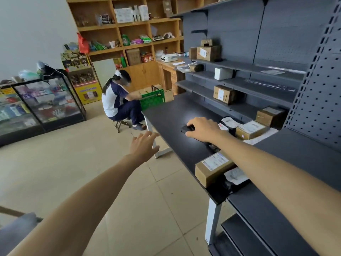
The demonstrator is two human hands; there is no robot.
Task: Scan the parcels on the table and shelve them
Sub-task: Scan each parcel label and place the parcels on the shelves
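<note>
Parcels lie on the black table [166,115], and the right hand [202,129] is out over its middle, fingers curled down around a small black scanner [187,129] that rests on the tabletop in a pale patch of light. Most of the scanner is under the palm, so its shape is hard to read. The left hand [144,146] hangs off the table's near edge, fingers spread and holding nothing.

Just past the right wrist sit a black-wrapped packet [228,123] and a labelled cardboard box [250,130]. Nearer the camera, a second cardboard box [212,169] stands at the table edge, and beside it a dark soft bag [234,179] is partly hidden by the right forearm.

Behind the table, the grey shelving [258,84] holds a few brown cartons on separate tiers and one white box [222,73]; labels are too small to read. Farther off, a green crate [153,98] stands before a seated person [118,100]; what it holds cannot be seen. Wooden cubbies [129,30] along the back wall carry assorted packets, blurred.
</note>
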